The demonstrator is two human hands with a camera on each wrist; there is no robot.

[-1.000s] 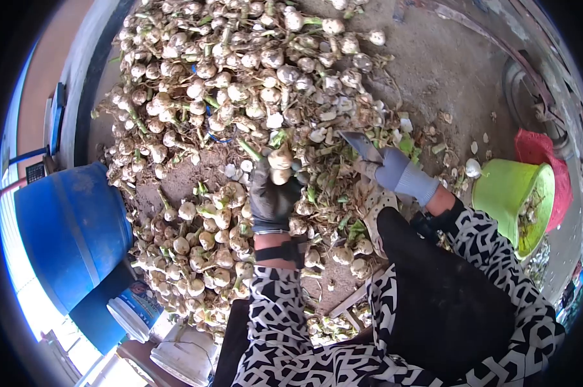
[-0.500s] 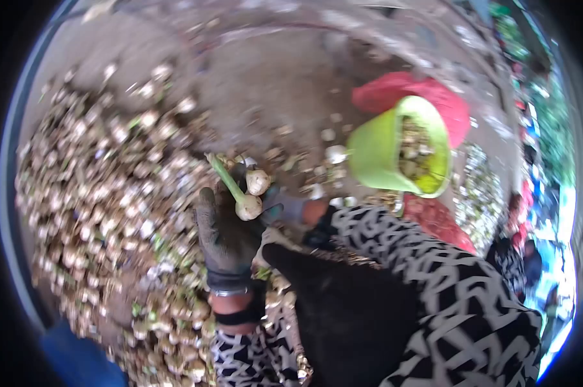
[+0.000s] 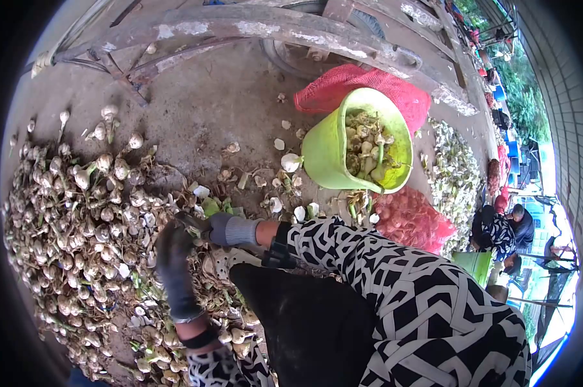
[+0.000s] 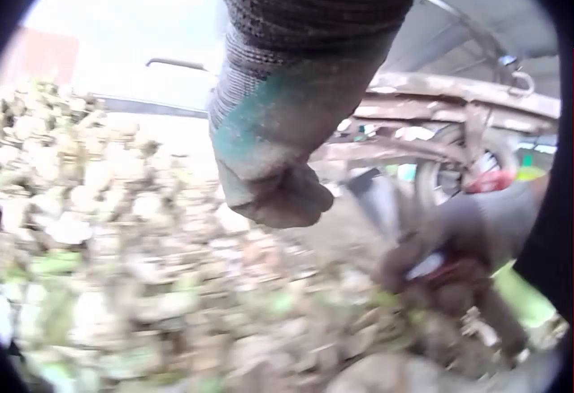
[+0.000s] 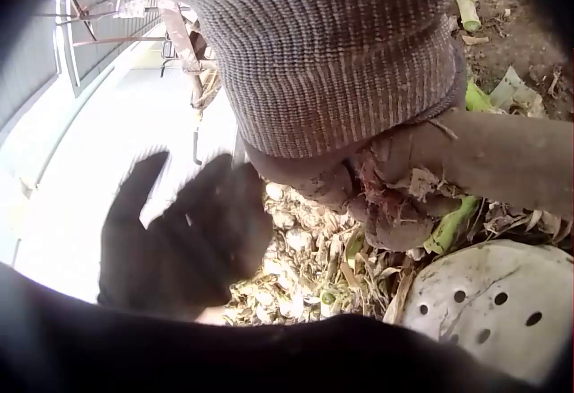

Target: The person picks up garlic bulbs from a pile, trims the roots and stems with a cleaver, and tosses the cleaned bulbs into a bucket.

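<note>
Garlic bulbs (image 3: 121, 169) and two gloved hands, viewed from beside the worker. The bulbs, many with stalks attached, lie in a broad heap directly on the floor (image 3: 194, 122), in front and to the left, a spread that likely keeps them within easy reach. The right hand (image 3: 222, 229) is curled round what looks like the wooden handle of a knife (image 4: 372, 203); the broad blade projects beyond the grasp, presumably held this way to keep the fingers off the edge. The left hand (image 3: 174, 261) is blurred, but from the right wrist its thumb appears spread from the fingers, with nothing visible in its hold. The hands are apart, yet near each other. A yellow-green bucket (image 3: 322, 149), bulbs inside, sits on the right, probably for a short reach; I cannot tell whether it is upright or tilted. A red mesh sack (image 3: 401, 97) lies just beside it. A perforated white shoe (image 5: 484, 299) rests near the right hand. No brand, label or writing is legible.
</note>
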